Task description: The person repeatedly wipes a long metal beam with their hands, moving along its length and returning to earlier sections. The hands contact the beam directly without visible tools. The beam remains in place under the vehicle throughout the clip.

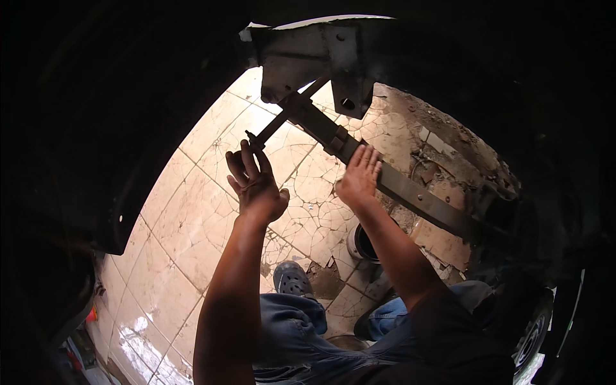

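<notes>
A leaf spring [420, 196] slants from the upper middle down to the right. My right hand [360, 176] lies across it, fingers together over its top and thumb at the near side. From the spring's upper end a dark rod [274, 126] crosses down to the left. My left hand [255, 183] is at the rod's lower end, palm up, fingers and thumb apart; the fingertips are at the small end piece [251, 136], and I cannot tell whether they press on it. A metal bracket with holes [350, 64] hangs just above the spring's upper end.
Dark vehicle bodywork [122, 160] surrounds the opening. Below lies a cracked tile floor [186, 212], broken with rubble [443, 154] at the right. A round dark-mouthed container [363, 242] stands by my right forearm. A wheel [534, 337] is at the lower right.
</notes>
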### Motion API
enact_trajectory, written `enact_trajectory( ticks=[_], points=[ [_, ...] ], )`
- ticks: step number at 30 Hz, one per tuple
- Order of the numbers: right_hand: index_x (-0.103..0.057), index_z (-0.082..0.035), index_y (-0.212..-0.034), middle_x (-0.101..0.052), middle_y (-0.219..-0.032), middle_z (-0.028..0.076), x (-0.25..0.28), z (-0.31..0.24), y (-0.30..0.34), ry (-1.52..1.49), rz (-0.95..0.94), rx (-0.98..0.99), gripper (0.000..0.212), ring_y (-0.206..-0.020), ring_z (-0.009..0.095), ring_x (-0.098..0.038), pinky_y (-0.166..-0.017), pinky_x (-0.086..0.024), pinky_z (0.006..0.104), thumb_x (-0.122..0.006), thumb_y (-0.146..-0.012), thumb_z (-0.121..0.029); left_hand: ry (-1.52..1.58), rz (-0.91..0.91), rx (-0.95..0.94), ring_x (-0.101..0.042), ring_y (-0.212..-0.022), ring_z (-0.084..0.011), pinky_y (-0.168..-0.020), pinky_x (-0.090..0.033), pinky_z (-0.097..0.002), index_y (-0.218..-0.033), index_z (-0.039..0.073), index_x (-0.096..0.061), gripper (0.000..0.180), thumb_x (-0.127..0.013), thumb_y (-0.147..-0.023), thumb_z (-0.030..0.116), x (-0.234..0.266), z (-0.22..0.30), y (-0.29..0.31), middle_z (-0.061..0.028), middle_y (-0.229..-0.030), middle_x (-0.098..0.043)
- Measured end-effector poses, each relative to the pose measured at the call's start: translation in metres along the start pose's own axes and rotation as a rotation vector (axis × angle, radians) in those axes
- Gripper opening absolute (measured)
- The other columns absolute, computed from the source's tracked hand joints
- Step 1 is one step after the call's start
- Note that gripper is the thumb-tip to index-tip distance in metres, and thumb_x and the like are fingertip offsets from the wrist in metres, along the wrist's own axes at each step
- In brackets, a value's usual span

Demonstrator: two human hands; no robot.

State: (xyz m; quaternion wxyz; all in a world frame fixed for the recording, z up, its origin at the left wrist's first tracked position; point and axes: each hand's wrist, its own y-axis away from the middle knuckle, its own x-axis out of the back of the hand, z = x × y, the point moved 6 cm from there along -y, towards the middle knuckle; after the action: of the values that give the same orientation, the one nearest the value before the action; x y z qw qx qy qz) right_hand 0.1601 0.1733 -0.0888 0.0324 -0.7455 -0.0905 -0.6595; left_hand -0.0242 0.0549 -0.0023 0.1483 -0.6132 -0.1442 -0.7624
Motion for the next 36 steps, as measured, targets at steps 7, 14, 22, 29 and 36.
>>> enact_trajectory(
  ticks=[7, 14, 22, 29, 36],
  points=[
    [0.0, 0.007, -0.151, -0.003, -0.16, 0.026, -0.003, 0.006, 0.007, -0.017, 0.061, 0.132, 0.101, -0.149, 0.04, -0.003, -0.121, -0.005, 0.0462, -0.065, -0.081, -0.027, -0.012, -0.014, 0.034, 0.013, -0.143, -0.0533, -0.11, -0.015, -0.0703, -0.152, -0.001, 0.0, 0.108, -0.073, -0.077, 0.027, 0.01, 0.0, 0.003, -0.0229, -0.16, 0.009],
    [0.003, 0.009, -0.15, 0.0, -0.159, 0.03, -0.018, 0.073, 0.037, 0.045, -0.032, -0.078, 0.105, -0.148, 0.043, 0.0, -0.121, -0.002, 0.0473, -0.066, -0.08, -0.028, -0.02, -0.027, 0.007, 0.012, -0.142, -0.0548, -0.108, -0.02, -0.0695, -0.151, -0.005, -0.001, 0.112, -0.076, -0.076, 0.033, 0.002, -0.003, 0.003, -0.0255, -0.158, 0.012],
    [0.002, 0.009, -0.151, 0.0, -0.158, 0.031, 0.001, 0.0, 0.012, -0.104, 0.045, 0.041, 0.106, -0.148, 0.044, 0.0, -0.121, -0.002, 0.0488, -0.067, -0.078, -0.025, 0.009, -0.029, 0.046, 0.012, -0.145, -0.05, -0.112, -0.014, -0.0683, -0.153, 0.002, 0.003, 0.112, -0.075, -0.077, 0.025, 0.011, 0.003, 0.003, -0.021, -0.16, 0.01],
    [-0.002, 0.007, -0.152, -0.004, -0.158, 0.031, -0.016, 0.08, 0.043, -0.051, 0.024, -0.067, 0.103, -0.148, 0.044, -0.005, -0.12, -0.005, 0.0495, -0.068, -0.077, -0.02, 0.007, -0.011, 0.052, 0.008, -0.145, -0.0502, -0.111, -0.017, -0.0691, -0.153, 0.001, 0.001, 0.108, -0.072, -0.075, 0.018, 0.009, -0.004, 0.005, -0.0203, -0.16, 0.007],
    [0.005, -0.001, -0.153, -0.004, -0.156, 0.034, 0.008, 0.005, 0.0, -0.105, -0.019, -0.011, 0.109, -0.147, 0.048, -0.002, -0.12, -0.005, 0.0503, -0.07, -0.077, -0.023, -0.001, -0.056, 0.042, 0.015, -0.145, -0.0477, -0.113, -0.017, -0.0654, -0.153, 0.0, -0.001, 0.109, -0.074, -0.077, 0.029, 0.012, 0.004, 0.004, -0.0182, -0.161, 0.013]
  ],
)
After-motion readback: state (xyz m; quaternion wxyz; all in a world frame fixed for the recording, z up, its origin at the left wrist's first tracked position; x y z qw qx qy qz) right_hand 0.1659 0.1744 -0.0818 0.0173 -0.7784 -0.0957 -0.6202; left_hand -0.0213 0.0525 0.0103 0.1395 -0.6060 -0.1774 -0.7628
